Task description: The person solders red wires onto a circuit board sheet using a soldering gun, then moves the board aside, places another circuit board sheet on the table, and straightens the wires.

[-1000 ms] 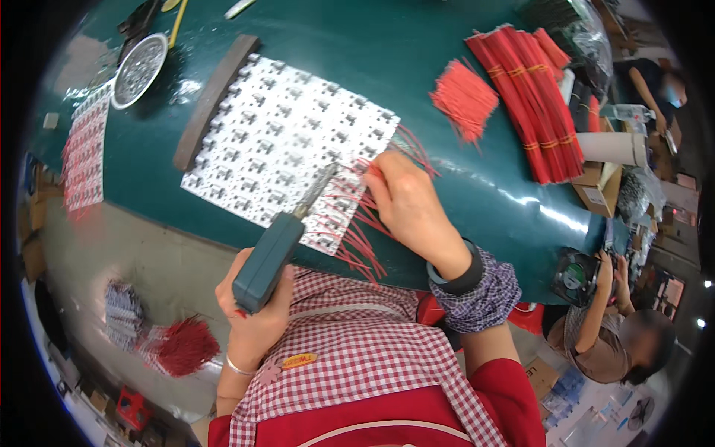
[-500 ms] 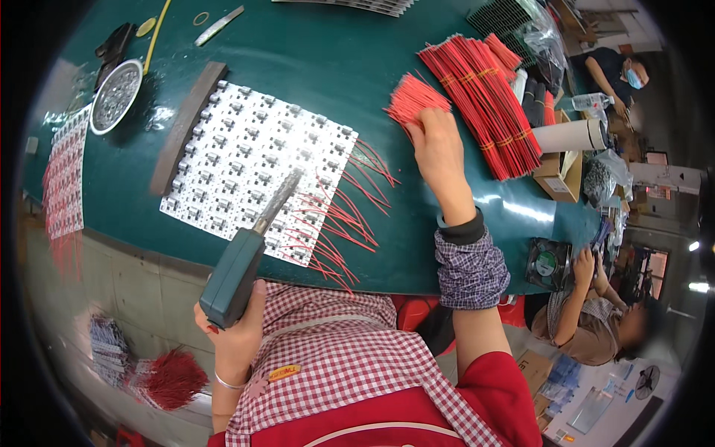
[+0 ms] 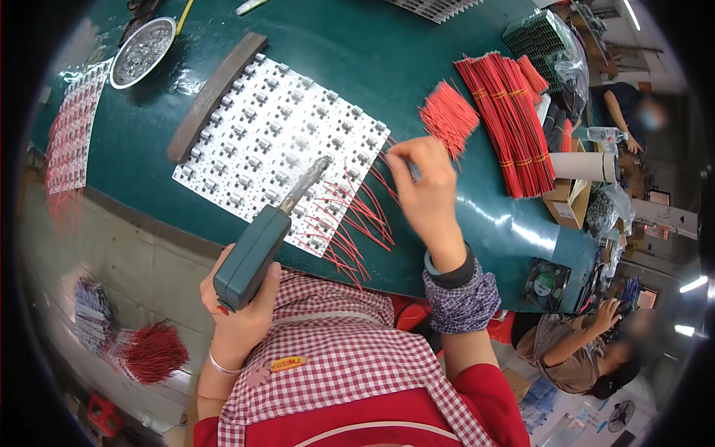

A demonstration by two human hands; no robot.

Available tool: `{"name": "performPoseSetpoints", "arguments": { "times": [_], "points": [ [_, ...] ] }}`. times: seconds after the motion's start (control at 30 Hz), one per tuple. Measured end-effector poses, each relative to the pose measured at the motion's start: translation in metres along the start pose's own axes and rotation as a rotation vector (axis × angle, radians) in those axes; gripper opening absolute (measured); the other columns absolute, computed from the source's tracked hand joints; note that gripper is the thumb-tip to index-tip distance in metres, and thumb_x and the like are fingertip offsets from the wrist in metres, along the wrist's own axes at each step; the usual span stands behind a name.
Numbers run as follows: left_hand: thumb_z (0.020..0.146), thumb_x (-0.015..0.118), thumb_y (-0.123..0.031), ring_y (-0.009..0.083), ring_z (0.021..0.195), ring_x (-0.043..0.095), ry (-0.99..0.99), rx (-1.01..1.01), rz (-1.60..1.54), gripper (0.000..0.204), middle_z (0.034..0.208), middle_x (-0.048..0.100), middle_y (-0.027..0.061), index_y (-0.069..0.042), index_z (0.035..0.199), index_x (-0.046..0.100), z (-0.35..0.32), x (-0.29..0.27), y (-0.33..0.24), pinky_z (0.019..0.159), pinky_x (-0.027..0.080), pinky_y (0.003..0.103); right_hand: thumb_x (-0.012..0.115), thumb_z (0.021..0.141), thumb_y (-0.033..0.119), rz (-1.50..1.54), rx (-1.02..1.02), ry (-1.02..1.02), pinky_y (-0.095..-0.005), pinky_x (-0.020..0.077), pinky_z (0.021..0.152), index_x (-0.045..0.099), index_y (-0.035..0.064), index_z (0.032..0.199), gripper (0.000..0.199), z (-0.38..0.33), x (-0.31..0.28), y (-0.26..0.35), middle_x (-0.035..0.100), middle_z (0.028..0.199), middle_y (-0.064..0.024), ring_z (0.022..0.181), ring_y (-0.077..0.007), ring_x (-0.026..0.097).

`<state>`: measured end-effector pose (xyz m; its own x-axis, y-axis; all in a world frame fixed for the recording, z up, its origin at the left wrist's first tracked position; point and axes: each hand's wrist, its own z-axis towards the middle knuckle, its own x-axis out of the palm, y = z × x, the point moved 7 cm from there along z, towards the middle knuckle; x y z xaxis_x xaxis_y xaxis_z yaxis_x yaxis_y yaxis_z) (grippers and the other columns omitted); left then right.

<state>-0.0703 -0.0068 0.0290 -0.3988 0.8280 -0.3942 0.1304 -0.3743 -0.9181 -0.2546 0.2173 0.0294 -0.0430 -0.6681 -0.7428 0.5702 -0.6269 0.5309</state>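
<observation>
Your red-and-white checked apron [image 3: 335,335] fills the lower middle of the frame. Just above it, left of centre, your left hand [image 3: 242,305] has its fingers wrapped around the dark green handle of a soldering gun [image 3: 253,257]. The metal tip points up and right over the white circuit-board panel [image 3: 275,134]; you cannot tell from this view whether it touches.

Your right hand [image 3: 430,190], right of centre, has its thumb and forefinger drawn together just beside the panel's right edge. Whether a wire is pinched between them is too small to tell.

The panel lies tilted in the middle of the frame on the green tabletop [image 3: 357,67], set with rows of small dark components. Thin red wires [image 3: 365,216] trail off its lower right edge. A dark bar [image 3: 216,97] runs along its upper left edge.

Beyond your right hand lies a loose pile of short red wires [image 3: 449,119], with long tied bundles of red wire [image 3: 506,123] beside it, toward the upper right. A metal bowl [image 3: 128,85] of small silvery pieces sits at the upper left. At the far right edge, a co-worker [image 3: 570,354] sits with raised hands.
</observation>
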Motion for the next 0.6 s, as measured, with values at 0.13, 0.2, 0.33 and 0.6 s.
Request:
{"name": "performPoseSetpoints", "arguments": {
  "times": [0.13,0.2,0.33,0.6],
  "points": [
    [0.081,0.075,0.003,0.0171,0.074,0.065,0.065,0.009,-0.038,0.018,0.093,0.069,0.0117,0.006,0.097,0.068,0.01,0.003,-0.012,0.065,0.052,0.029,0.074,0.08,-0.002,0.036,-0.036,0.051,-0.0385,0.0485,0.068,0.065,0.0014,0.085,0.011,-0.006,0.017,0.028,0.061,0.083,-0.0116,0.078,-0.029,0.059],
    [0.081,0.075,0.004,0.0173,0.074,0.065,0.058,0.029,-0.033,0.018,0.093,0.069,0.012,0.006,0.097,0.068,0.012,0.004,-0.013,0.065,0.052,0.029,0.074,0.079,0.003,0.02,0.046,0.143,-0.0409,0.0491,0.073,0.063,0.0048,0.082,0.011,-0.011,0.028,0.028,0.058,0.084,-0.011,0.084,-0.0311,0.058],
    [0.082,0.075,0.003,0.0167,0.074,0.065,0.019,0.021,0.002,0.018,0.093,0.069,0.0114,0.006,0.098,0.068,0.007,0.002,-0.009,0.067,0.052,0.028,0.075,0.079,0.003,-0.102,0.011,0.154,-0.0408,0.0494,0.069,0.065,0.0054,0.083,0.011,-0.015,0.025,0.043,0.06,0.083,-0.0092,0.081,-0.0308,0.06],
    [0.083,0.079,-0.003,0.0136,0.077,0.063,-0.122,-0.042,-0.094,0.024,0.093,0.07,0.0087,0.007,0.102,0.069,-0.005,-0.003,0.014,0.069,0.052,0.029,0.072,0.078,0.005,-0.26,0.005,0.229,-0.0409,0.0517,0.071,0.063,0.0059,0.079,0.009,-0.02,0.031,0.04,0.06,0.083,-0.0097,0.084,-0.0304,0.061]
  ]
}}
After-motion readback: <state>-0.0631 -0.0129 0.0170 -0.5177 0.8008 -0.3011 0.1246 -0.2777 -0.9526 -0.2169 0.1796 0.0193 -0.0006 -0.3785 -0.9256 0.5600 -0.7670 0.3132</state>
